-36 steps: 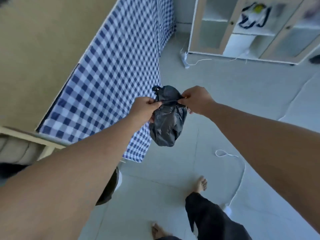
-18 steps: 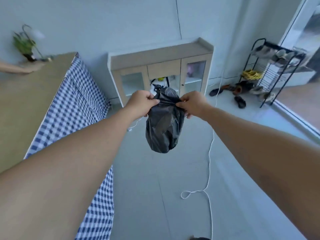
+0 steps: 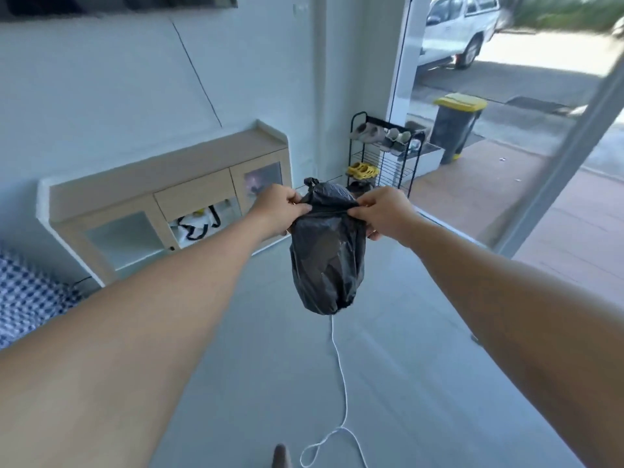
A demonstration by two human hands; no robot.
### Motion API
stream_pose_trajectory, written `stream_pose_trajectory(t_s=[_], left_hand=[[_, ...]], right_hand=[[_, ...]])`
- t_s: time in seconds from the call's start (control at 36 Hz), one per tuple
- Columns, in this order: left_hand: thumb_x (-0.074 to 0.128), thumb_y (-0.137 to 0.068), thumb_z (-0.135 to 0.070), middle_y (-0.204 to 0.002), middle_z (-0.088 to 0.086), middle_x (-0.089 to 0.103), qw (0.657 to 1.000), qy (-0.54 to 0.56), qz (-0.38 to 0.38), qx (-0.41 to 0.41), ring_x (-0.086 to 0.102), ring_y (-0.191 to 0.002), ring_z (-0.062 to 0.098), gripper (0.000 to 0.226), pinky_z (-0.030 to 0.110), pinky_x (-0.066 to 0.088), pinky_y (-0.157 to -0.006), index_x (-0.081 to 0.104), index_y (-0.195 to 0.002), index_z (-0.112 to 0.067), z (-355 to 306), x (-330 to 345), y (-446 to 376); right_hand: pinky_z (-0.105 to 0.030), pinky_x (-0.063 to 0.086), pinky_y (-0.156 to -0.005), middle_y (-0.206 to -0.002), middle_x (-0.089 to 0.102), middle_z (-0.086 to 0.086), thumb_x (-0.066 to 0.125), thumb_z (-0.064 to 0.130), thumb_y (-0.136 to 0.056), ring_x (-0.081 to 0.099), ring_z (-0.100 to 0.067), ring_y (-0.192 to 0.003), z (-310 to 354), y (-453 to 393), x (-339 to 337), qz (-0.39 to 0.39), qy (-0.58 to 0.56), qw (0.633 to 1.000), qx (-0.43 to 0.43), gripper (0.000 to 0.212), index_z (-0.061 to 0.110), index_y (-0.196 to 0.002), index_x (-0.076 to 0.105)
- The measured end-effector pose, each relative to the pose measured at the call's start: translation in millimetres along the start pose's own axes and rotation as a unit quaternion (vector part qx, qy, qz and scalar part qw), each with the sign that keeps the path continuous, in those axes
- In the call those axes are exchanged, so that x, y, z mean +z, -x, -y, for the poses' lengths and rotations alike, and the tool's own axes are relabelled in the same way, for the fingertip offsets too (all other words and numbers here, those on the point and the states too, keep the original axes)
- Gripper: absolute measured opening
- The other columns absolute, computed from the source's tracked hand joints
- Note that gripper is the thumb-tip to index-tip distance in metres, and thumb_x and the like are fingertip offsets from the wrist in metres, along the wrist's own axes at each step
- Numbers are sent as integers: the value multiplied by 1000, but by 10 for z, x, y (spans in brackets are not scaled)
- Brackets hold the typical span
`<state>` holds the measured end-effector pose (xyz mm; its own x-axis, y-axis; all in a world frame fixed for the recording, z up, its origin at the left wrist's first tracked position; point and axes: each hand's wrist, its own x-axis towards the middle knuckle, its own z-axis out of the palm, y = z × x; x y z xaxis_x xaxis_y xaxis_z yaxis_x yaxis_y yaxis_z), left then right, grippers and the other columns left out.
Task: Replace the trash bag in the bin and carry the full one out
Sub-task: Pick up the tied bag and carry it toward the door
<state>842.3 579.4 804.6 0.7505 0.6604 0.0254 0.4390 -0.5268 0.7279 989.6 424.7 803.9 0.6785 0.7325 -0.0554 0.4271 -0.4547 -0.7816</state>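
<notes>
Head view: left hand and right hand pinch black trash bag.

A small, full black plastic trash bag with a knotted top is held in mid-air by its neck, pinched between the left hand and right hand. Below it, a white cord is looped on the grey floor. A black wire shoe rack and a yellow-lidded grey wheelie bin are seen beyond.
</notes>
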Motion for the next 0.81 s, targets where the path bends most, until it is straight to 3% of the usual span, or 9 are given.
stream_pose_trajectory(t_s=[0.14,0.22,0.33,0.42,0.5,0.58,0.81], left_hand=[[69,-88,-29,-75,6,64,997,17,54,55,59,-55,21,17,32,52,-51,67,-88,-13,-220,378,-782],[68,-89,-29,-71,4,65,990,21,107,91,57,-52,19,15,28,49,-48,69,-89,-14,-489,707,-1214],[71,-87,-31,-76,6,68,981,39,145,122,59,-59,23,18,35,53,-55,71,-88,-14,-734,1053,-1577],[73,-85,-30,-78,6,67,966,63,192,158,59,-59,21,16,28,50,-48,70,-87,-15,-1027,1463,-1789],[70,-88,-24,-74,6,65,948,60,240,200,55,-53,17,14,25,47,-43,69,-89,-10,-1398,1867,-1891],[70,-88,-23,-74,7,65,933,61,279,217,55,-54,17,14,26,48,-46,70,-89,-9,-1715,2275,-1968],[73,-85,-26,-68,4,65,912,68,334,228,55,-51,15,14,26,50,-49,70,-84,-12,-2303,3359,-2282]], right_hand=[[-35,61,-59,-74,67,-12,70,18,-89,65,-26,-58,-339,-343,-363,-58,-3,997,42,4,16,-88,67],[-30,56,-52,-72,66,-16,68,17,-90,66,-28,-60,-611,-456,-642,-108,0,990,90,12,16,-78,66],[-25,53,-46,-67,63,-17,66,14,-91,64,-28,-60,-846,-426,-876,-152,-2,981,122,17,14,-73,66],[-23,49,-40,-68,62,-23,66,13,-89,61,-29,-57,-1102,-348,-1109,-195,-14,967,164,13,9,-77,70],[-30,56,-49,-74,70,-28,67,15,-87,68,-34,-59,-1384,-265,-1408,-237,-25,950,204,13,16,-74,71],[-39,62,-60,-76,70,-23,66,13,-89,69,-31,-61,-1654,-183,-1707,-266,-54,935,227,8,9,-88,73],[-45,62,-69,-86,73,-23,65,13,-92,74,-38,-72,-2503,-271,-2361,-297,-72,912,275,12,5,-99,70]])
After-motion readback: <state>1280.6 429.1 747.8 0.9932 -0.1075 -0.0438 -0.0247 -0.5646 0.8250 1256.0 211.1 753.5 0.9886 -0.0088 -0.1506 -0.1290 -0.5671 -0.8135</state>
